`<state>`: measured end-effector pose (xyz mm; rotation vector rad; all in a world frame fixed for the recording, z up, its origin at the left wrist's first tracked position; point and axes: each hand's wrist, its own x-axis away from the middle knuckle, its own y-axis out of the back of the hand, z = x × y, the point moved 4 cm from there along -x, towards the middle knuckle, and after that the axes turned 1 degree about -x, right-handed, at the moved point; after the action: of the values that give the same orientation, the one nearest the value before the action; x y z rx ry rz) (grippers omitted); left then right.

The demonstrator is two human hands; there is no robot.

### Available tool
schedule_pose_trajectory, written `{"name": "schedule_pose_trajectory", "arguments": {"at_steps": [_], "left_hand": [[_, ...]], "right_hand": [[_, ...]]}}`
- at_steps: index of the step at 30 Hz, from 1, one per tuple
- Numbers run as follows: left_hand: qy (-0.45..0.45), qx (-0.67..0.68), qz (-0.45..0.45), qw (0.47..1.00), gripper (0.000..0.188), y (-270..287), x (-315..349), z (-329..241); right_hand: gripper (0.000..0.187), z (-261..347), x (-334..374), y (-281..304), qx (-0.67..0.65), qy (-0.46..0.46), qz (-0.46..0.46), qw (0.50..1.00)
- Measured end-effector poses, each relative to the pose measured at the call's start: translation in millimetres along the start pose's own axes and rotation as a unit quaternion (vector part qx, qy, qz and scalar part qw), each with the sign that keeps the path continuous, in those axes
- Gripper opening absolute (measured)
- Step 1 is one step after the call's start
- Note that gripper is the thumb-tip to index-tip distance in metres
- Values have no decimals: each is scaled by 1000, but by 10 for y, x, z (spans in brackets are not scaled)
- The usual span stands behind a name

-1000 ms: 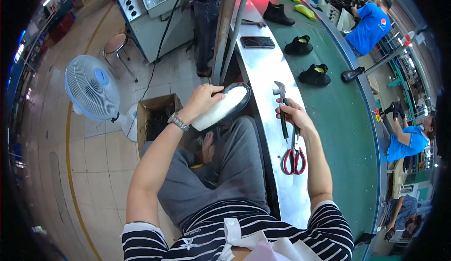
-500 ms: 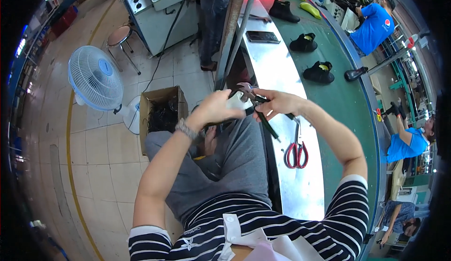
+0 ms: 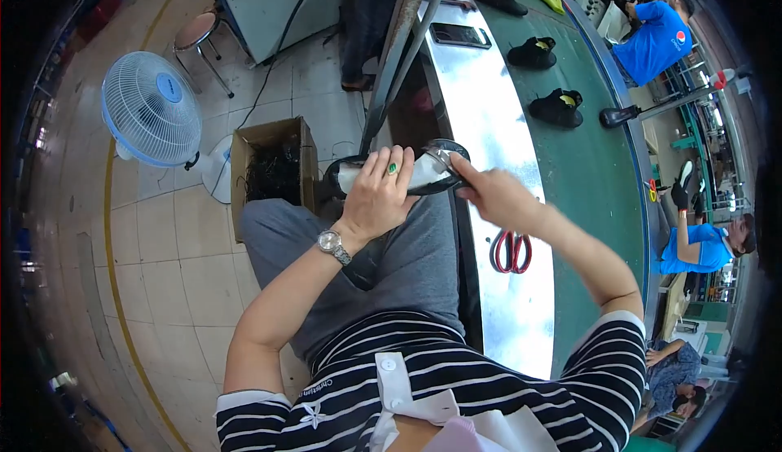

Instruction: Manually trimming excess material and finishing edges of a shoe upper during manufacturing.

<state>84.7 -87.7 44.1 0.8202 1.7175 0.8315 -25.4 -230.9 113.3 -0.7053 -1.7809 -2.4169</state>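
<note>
Black with a pale upturned face, the shoe is held crosswise above the lap, one end toward the box, the other at the bench. The left hand grasps it about the middle, its fingers close together across the pale face; a ring with a green stone shows on one. The right hand is clenched round the pliers, whose metal head is at the shoe's far end; much of the handle is hidden in the grip.

The shoe's right end overlaps the bench's near edge in this view; whether they touch I cannot tell. The post rises just beyond. Metal surface shows from the phone down to the scissors, which lie near the right wrist. Beyond runs the green belt, with black boots along it.

The left forearm slants up and inward from the lower left, a watch at its wrist, the back of the hand uppermost. The right elbow is bent outward over the belt, its forearm crossing the bench toward the shoe.
</note>
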Motion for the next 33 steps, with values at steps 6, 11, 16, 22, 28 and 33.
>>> {"name": "schedule_pose_trajectory", "arguments": {"at_steps": [6,11,16,22,28,33], "left_hand": [[-23,-81,-12,996,70,-62,-31,-31],[-25,-105,-4,994,72,-125,6,27],[-12,-75,-20,997,73,-134,-13,7],[-1,-78,-18,997,71,-113,-2,17],[7,-59,-18,998,71,-120,-6,58],[13,-54,-28,998,70,-99,0,17]], "right_hand": [[53,80,-151,360,-269,-51,-145,951],[60,42,-242,182,-247,-77,27,965],[58,-16,-316,47,-314,-89,-151,933],[54,35,-240,227,-308,-63,-188,931],[58,-43,-329,33,-240,-100,-69,963],[64,112,-333,-21,-144,-80,-142,976]]}}
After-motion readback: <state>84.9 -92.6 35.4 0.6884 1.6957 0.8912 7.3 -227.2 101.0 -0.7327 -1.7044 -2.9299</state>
